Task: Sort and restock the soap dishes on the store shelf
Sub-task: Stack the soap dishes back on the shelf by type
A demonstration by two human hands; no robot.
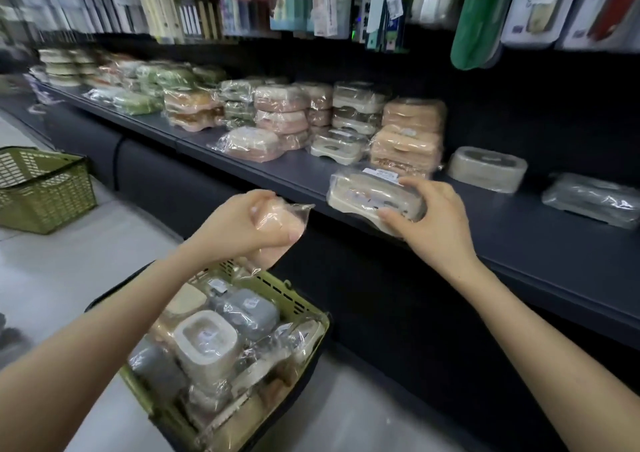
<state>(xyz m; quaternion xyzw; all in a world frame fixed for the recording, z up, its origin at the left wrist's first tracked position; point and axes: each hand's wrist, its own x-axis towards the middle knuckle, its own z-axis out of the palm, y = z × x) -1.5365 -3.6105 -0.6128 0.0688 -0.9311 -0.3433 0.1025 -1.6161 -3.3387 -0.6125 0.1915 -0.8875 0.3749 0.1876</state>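
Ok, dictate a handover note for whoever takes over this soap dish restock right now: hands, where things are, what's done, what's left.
Left hand grips a wrapped peach soap dish above the green basket.
Right hand holds a wrapped beige soap dish at the front edge of the shelf, before the peach stack.
Done: wrapped stacks stand along the shelf, grouped roughly by colour.
Left: shelve both held dishes with matching stacks, then empty the basket, which holds grey dishes and cream dishes.
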